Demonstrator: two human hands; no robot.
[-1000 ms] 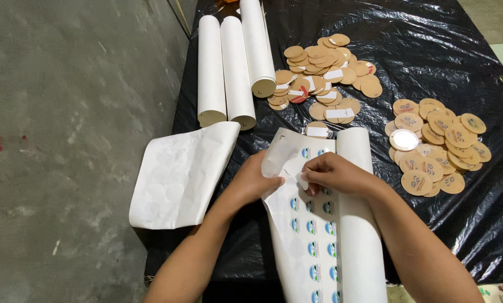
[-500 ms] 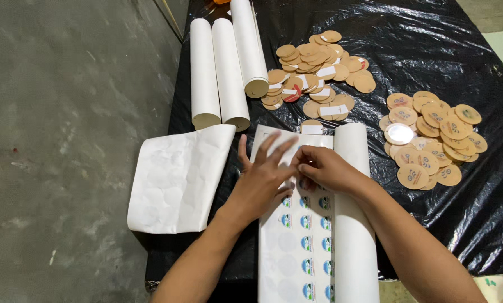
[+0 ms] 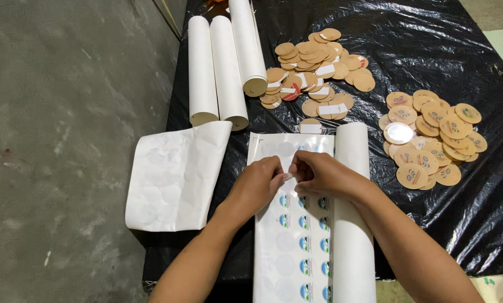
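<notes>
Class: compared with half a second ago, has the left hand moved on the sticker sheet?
Yes. The left hand, spread flat before, has curled and drawn back along the sticker sheet, fingertips meeting the right hand.

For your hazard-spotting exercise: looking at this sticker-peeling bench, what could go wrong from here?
1. The loose backing sheet overhangs the table edge and may slide to the floor.
2. Both hands pinch one spot on the sticker sheet; a sticker might crease or tear.

table, black plastic cover | white rolls | cardboard discs | sticker sheet | backing paper
</notes>
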